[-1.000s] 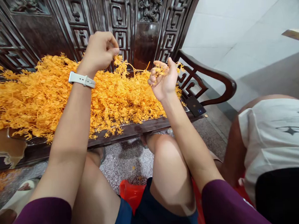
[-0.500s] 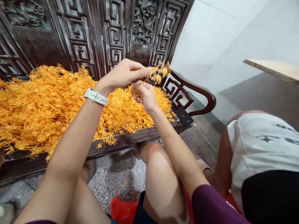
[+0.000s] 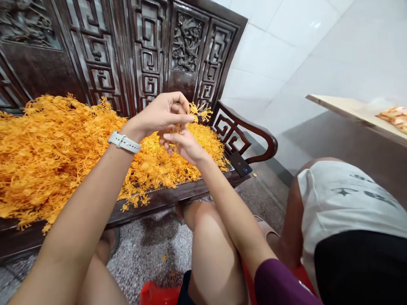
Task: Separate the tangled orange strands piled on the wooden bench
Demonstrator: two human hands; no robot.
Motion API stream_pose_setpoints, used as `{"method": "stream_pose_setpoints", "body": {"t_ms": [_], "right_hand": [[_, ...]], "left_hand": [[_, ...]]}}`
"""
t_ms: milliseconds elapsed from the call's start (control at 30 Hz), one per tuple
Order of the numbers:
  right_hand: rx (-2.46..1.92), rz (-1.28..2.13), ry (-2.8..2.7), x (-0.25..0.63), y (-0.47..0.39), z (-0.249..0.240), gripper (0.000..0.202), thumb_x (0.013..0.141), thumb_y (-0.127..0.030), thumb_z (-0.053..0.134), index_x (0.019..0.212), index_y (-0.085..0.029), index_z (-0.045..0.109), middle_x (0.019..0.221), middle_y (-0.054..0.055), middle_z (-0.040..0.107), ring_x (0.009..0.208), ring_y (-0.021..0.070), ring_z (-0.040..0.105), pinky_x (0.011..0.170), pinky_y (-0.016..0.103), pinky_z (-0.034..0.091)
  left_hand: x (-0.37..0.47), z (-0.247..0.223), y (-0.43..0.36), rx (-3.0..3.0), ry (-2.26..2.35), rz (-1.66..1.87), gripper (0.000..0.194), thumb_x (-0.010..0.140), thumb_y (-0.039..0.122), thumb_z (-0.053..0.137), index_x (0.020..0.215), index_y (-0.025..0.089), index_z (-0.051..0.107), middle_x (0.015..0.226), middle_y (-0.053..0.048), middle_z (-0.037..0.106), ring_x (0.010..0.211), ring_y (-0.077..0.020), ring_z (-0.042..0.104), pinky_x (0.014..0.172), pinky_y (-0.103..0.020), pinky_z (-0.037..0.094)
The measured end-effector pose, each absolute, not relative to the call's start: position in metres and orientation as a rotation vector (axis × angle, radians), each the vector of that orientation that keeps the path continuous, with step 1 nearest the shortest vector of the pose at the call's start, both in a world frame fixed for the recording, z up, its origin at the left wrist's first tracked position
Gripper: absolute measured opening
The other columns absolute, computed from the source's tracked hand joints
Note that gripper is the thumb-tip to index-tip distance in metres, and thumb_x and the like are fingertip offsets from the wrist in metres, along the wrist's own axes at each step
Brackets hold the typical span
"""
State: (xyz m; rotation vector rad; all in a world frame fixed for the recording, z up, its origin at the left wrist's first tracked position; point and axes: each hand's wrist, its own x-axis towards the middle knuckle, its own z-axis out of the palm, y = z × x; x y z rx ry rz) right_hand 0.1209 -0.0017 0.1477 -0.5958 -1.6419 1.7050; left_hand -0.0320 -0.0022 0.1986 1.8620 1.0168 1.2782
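My left hand [image 3: 165, 112], with a pale watch strap [image 3: 124, 142] on its wrist, pinches a small orange plastic flower sprig [image 3: 201, 111] between thumb and fingers. The sprig's thin spiky petals point right, over the bench's far end. Just below it is my right hand [image 3: 182, 145], its fingers curled in and its thumb laid along them. What those fingers hold, if anything, is hidden. Beneath both hands a large heap of similar orange plastic flower pieces [image 3: 63, 155] covers the bench seat, highest at the left.
The dark carved wooden bench [image 3: 182, 83] has a curved armrest [image 3: 257, 136] at right. A black phone [image 3: 240, 163] lies by the armrest. A person in a white shirt [image 3: 349, 195] sits close at right, below a wooden board [image 3: 344, 111] bearing a colourful bag. A red stool [image 3: 160, 300] is under me.
Both hands have moved slightly left and down in the view, which has itself shifted. The sprig has tilted in my left hand, and the right hand's fingers have turned leftward.
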Motion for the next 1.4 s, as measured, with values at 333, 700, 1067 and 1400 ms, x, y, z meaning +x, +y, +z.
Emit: {"method": "stream_pose_setpoints", "body": {"t_ms": [333, 700, 1067, 1400], "right_hand": [[-0.588, 1.716, -1.327, 0.125, 0.010, 0.141, 0.058, 0.074, -0.066, 0.086, 0.112, -0.028, 0.063, 0.102, 0.005, 0.073, 0.093, 0.0215, 0.069, 0.082, 0.038, 0.061], [-0.736, 1.285, -1.140, 0.114, 0.039, 0.118, 0.076, 0.082, -0.098, 0.055, 0.114, -0.029, 0.060, 0.079, 0.001, 0.058, 0.078, 0.0217, 0.064, 0.061, 0.032, 0.049], [-0.840, 0.929, -1.147, 0.127, 0.038, 0.126, 0.061, 0.091, -0.084, 0.063, 0.080, -0.025, 0.052, 0.068, -0.004, 0.041, 0.061, 0.0116, 0.045, 0.054, 0.025, 0.045], [-0.765, 1.121, -1.261, 0.125, 0.039, 0.131, 0.060, 0.093, -0.085, 0.060, 0.088, -0.026, 0.055, 0.066, -0.005, 0.043, 0.054, 0.0107, 0.038, 0.048, 0.025, 0.033]], "left_hand": [[-0.071, 0.191, 0.006, 1.926, 1.211, 1.377, 0.034, 0.077, 0.038, 0.091, 0.100, 0.020, 0.072, 0.071, -0.004, 0.073, 0.074, -0.0247, 0.077, 0.065, -0.036, 0.063], [-0.031, 0.165, 0.019, 1.829, 1.056, 1.007, 0.058, 0.075, 0.031, 0.096, 0.124, 0.023, 0.066, 0.076, -0.004, 0.076, 0.072, -0.0254, 0.077, 0.071, -0.042, 0.062], [-0.021, 0.160, 0.019, 1.561, 0.957, 0.936, 0.034, 0.093, 0.049, 0.085, 0.091, 0.020, 0.069, 0.071, -0.001, 0.063, 0.045, -0.0048, 0.043, 0.049, -0.028, 0.024], [0.006, 0.156, 0.033, 1.194, 0.868, 1.392, 0.023, 0.090, 0.012, 0.069, 0.075, 0.021, 0.054, 0.060, 0.004, 0.051, 0.043, -0.0047, 0.029, 0.046, -0.027, 0.016]]}}
